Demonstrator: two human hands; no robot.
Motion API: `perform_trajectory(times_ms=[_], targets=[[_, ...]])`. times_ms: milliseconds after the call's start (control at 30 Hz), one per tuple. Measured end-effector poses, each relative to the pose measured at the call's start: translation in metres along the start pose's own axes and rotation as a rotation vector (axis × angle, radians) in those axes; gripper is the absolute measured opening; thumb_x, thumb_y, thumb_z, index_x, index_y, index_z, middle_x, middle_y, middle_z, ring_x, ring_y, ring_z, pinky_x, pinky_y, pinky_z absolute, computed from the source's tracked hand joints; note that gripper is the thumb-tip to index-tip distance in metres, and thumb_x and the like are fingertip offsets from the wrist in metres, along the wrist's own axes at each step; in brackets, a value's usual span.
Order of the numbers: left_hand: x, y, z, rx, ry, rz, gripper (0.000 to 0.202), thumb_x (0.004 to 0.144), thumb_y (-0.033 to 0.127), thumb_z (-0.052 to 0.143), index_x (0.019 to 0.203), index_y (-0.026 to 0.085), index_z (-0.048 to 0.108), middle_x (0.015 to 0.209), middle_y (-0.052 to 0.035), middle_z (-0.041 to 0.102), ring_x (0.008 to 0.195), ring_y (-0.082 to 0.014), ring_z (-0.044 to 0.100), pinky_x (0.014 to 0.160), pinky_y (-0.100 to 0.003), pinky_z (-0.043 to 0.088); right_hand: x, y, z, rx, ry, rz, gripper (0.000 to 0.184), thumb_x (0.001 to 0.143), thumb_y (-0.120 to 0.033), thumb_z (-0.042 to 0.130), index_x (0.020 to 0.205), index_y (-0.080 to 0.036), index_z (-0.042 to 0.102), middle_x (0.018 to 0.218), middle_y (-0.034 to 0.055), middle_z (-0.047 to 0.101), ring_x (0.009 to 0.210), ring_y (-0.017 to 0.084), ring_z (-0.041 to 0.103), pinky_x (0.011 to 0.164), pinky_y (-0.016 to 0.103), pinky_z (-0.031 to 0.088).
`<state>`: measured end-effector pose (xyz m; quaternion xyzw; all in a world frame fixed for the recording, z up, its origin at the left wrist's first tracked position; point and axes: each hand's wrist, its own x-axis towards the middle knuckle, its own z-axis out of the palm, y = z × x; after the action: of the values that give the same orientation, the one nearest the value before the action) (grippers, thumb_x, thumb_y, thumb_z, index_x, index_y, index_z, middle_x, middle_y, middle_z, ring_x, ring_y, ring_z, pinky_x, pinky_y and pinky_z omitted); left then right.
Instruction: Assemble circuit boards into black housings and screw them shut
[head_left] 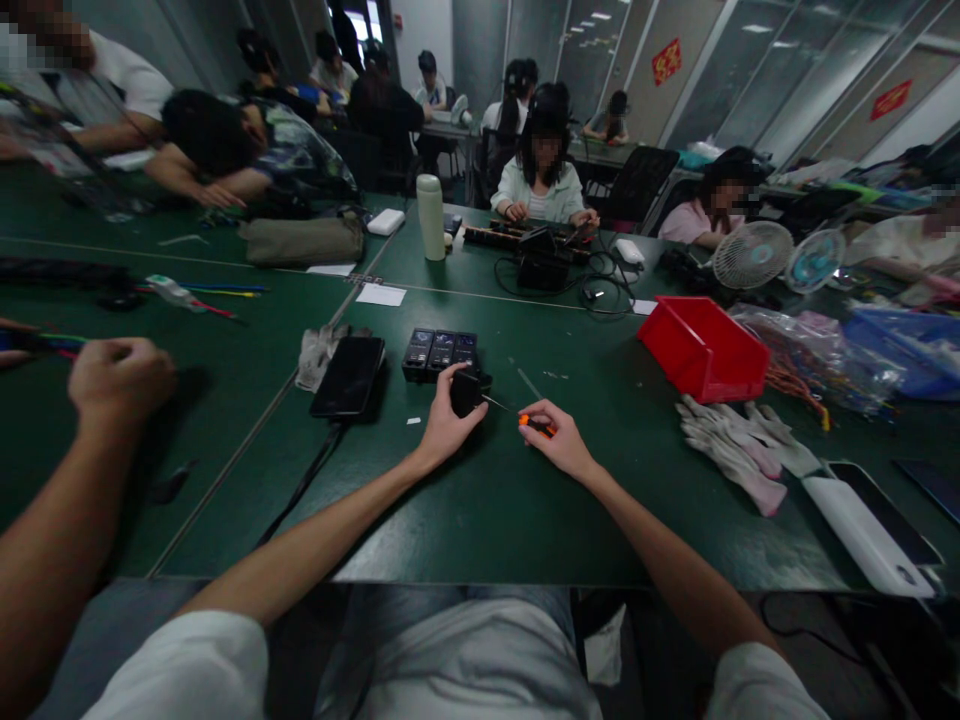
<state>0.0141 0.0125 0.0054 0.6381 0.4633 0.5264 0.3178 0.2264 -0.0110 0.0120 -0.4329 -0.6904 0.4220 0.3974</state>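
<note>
My left hand [444, 425] is closed around a small black block [466, 392], thumb on the near side and fingers over the top. In my right hand [559, 438] is a screwdriver with an orange and black handle [538, 427]. Its thin shaft points left towards the black block; whether the tip touches it I cannot tell. Just behind my left hand, three black boxes with printed labels [441, 352] stand side by side in a row. A phone-like black device [349, 377] lies left of them on a cable, partly over a grey glove [316, 358].
The green table [465, 530] has a red bin [701, 350] on the right, near pale work gloves [739, 450], a white power bank [862, 535] and bagged wires. A co-worker's hand [120, 380] is at the left. A pale bottle [430, 218] stands further back.
</note>
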Motion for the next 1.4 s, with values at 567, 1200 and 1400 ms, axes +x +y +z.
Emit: perform_trajectory(times_ms=[567, 1200, 1400], targets=[[-0.002, 0.004, 0.000, 0.022, -0.012, 0.022, 0.063, 0.076, 0.023, 0.062, 0.132, 0.025, 0.034, 0.125, -0.0062, 0.048, 0.109, -0.0190, 0.051, 0.101, -0.035, 0.039, 0.001, 0.001, -0.002, -0.187, -0.040, -0.055, 0.020, 0.085, -0.033, 0.058, 0.099, -0.021, 0.066, 0.083, 0.0018, 0.065, 0.067, 0.014, 0.061, 0.065, 0.026, 0.048], [0.000, -0.009, 0.002, 0.081, 0.067, 0.101, 0.063, 0.074, 0.019, 0.066, 0.130, 0.025, 0.038, 0.121, -0.0057, 0.051, 0.108, -0.0200, 0.052, 0.098, -0.038, 0.042, 0.003, 0.004, -0.007, -0.305, -0.013, -0.081, 0.018, 0.083, -0.030, 0.059, 0.094, -0.019, 0.067, 0.083, 0.0021, 0.068, 0.072, 0.015, 0.063, 0.069, 0.026, 0.047], [0.000, -0.008, 0.001, 0.113, 0.071, 0.115, 0.062, 0.074, 0.019, 0.065, 0.130, 0.025, 0.038, 0.123, -0.0061, 0.050, 0.110, -0.0202, 0.052, 0.099, -0.038, 0.041, 0.002, 0.004, -0.007, -0.303, -0.023, -0.077, 0.018, 0.083, -0.031, 0.058, 0.094, -0.019, 0.067, 0.083, 0.0021, 0.068, 0.072, 0.015, 0.063, 0.069, 0.026, 0.046]])
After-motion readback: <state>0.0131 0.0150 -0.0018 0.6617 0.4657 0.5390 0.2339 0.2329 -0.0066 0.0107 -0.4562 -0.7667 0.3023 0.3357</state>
